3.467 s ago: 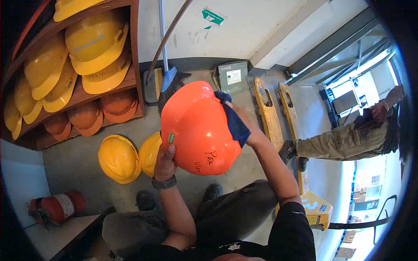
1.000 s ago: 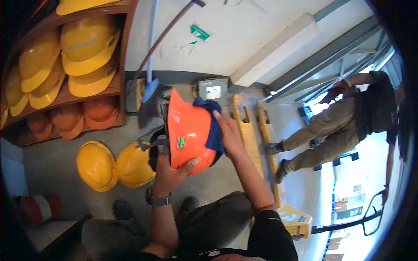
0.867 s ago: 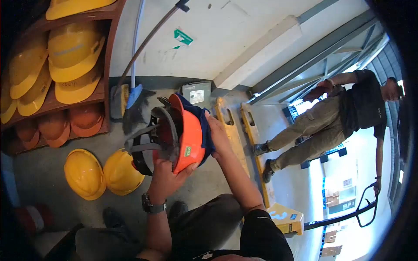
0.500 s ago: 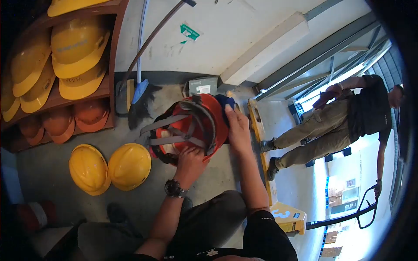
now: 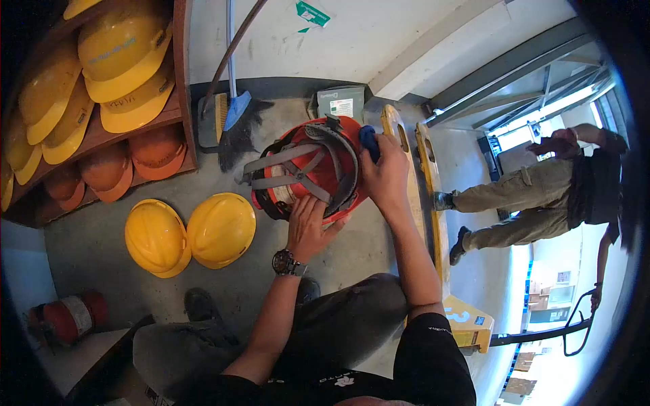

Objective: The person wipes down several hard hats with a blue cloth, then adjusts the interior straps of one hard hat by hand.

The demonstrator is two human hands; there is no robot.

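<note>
A red hard hat (image 5: 347,141) is held with its inside facing me, grey suspension straps (image 5: 298,174) showing. My left hand (image 5: 311,227), with a watch on the wrist, grips the lower rim, fingers reaching inside and thumb along the outside. On the shell's right side, my right hand (image 5: 387,174) is closed on a dark blue cloth (image 5: 369,142) pressed against the outer surface. Two yellow hard hats (image 5: 157,237) lie side by side on the floor, left of my left hand.
Yellow and orange hard hats fill a wooden shelf (image 5: 181,88). A broom (image 5: 237,111) and a grey box (image 5: 340,103) are by the wall. At right, a person (image 5: 528,189) stands by a yellow pallet jack (image 5: 467,325), one hand at its handle. A red cylinder (image 5: 71,318) lies lower left.
My left fingers, curled inside the hard hat before, now lie straighter over its rim. My right hand and the cloth have shifted slightly along the shell. The whole view has shifted.
</note>
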